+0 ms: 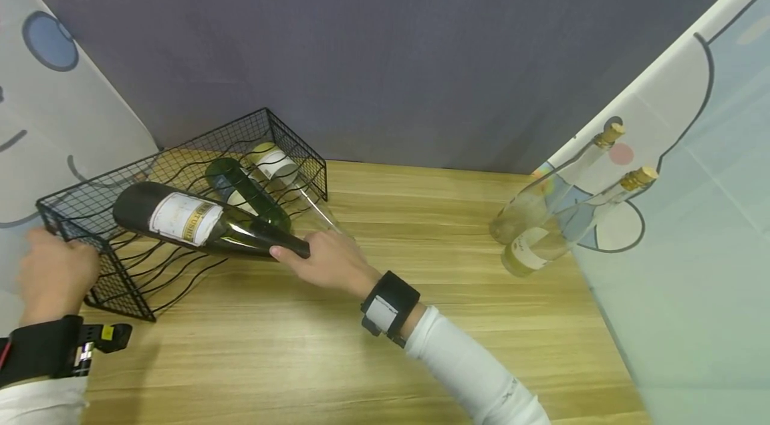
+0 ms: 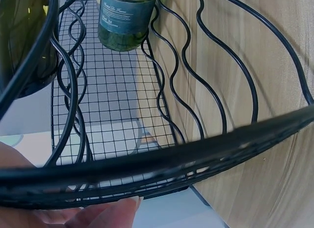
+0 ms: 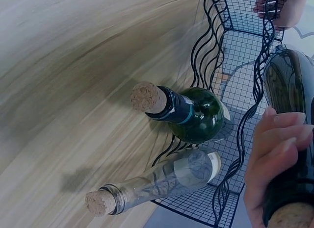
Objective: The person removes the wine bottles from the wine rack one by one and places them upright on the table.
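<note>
My right hand (image 1: 327, 261) grips the neck of a dark wine bottle (image 1: 186, 218) with a white and gold label. This bottle lies slanted over the upper level of a black wire wine rack (image 1: 301, 144), base to the left; whether it touches the wires I cannot tell. At the rack's left end, my left hand (image 1: 57, 271) holds the top bar, its fingers (image 2: 105, 215) curled under it in the left wrist view. Lower in the rack lie a corked green bottle (image 3: 198, 120) and a corked clear bottle (image 3: 167, 181), necks towards the front.
Two corked clear bottles, a rear one (image 1: 523, 211) and a labelled front one (image 1: 532, 251), stand on the right of the wooden table (image 1: 385, 351). A grey wall (image 1: 409, 51) rises behind, with printed panels on both sides.
</note>
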`<action>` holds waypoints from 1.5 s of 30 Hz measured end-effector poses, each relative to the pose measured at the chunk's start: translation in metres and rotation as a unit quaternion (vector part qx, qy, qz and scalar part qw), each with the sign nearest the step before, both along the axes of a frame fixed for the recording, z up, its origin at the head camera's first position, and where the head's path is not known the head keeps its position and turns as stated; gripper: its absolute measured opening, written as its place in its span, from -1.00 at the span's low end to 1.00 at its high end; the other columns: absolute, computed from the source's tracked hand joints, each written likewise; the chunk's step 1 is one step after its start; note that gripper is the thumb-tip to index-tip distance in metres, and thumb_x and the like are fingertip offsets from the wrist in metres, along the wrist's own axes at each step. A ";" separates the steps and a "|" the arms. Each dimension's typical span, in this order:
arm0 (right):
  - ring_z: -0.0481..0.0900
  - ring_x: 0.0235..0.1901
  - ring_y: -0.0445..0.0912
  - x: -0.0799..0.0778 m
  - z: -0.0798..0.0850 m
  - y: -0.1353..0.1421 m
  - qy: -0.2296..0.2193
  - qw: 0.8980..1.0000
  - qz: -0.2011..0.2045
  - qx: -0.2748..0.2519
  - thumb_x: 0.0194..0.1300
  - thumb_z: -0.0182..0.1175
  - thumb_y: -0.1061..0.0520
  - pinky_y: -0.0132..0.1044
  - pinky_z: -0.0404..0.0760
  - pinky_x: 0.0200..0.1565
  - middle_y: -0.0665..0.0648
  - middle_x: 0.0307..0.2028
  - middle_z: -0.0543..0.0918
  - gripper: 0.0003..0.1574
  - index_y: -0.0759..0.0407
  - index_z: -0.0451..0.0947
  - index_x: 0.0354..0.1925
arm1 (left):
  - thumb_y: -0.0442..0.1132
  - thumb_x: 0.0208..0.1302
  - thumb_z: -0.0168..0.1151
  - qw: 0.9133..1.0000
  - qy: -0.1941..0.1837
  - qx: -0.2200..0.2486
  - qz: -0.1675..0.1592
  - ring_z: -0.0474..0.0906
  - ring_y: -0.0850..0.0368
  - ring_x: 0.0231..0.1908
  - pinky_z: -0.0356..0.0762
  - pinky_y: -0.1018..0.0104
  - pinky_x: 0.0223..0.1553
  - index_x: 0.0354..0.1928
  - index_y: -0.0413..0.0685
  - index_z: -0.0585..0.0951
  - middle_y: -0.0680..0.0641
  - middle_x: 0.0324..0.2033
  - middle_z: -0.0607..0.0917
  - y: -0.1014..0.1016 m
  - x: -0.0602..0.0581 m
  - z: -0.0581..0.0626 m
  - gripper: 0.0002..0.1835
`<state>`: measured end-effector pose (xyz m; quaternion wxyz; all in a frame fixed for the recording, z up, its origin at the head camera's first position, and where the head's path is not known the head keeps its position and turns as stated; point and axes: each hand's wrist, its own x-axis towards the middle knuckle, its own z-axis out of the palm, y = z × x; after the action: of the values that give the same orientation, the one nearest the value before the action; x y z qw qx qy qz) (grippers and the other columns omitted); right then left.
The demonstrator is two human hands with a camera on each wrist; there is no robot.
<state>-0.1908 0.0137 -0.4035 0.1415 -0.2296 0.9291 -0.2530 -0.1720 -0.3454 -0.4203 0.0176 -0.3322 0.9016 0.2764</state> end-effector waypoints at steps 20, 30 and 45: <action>0.19 -0.76 -0.27 -0.003 0.000 0.014 -0.011 1.000 -0.014 0.013 0.36 -0.12 -0.51 -0.41 0.18 -0.67 -0.11 -0.76 0.37 -0.25 0.05 0.58 -0.40 | -0.29 0.38 -0.49 1.000 0.001 0.000 0.002 0.30 -0.61 -0.17 0.33 -0.34 -0.25 0.40 -0.61 -0.19 -0.69 -0.15 0.26 -0.001 -0.001 -0.002 -0.35; 0.28 -0.72 -0.22 -0.008 0.005 0.026 -0.024 0.999 -0.046 0.003 0.33 -0.11 -0.53 -0.36 0.24 -0.63 -0.09 -0.71 0.30 -0.28 -0.02 0.40 -0.57 | -0.29 0.39 -0.49 1.000 0.002 0.006 0.001 0.26 -0.66 -0.09 0.29 -0.39 -0.15 0.42 -0.59 -0.25 -0.73 -0.09 0.22 -0.001 0.000 -0.004 -0.33; 0.29 -0.67 -0.23 -0.014 0.007 0.041 -0.019 0.998 -0.057 -0.013 0.39 -0.11 -0.47 -0.37 0.28 -0.55 -0.09 -0.70 0.27 -0.32 -0.02 0.42 -0.55 | -0.28 0.39 -0.51 1.000 -0.002 0.003 -0.005 0.25 -0.68 -0.07 0.29 -0.40 -0.14 0.41 -0.61 -0.24 -0.76 -0.03 0.22 -0.003 0.000 -0.003 -0.33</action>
<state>-0.2044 0.0548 -0.3960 0.1410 -0.1733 0.9344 -0.2773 -0.1722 -0.3487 -0.4231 0.0222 -0.3282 0.9025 0.2781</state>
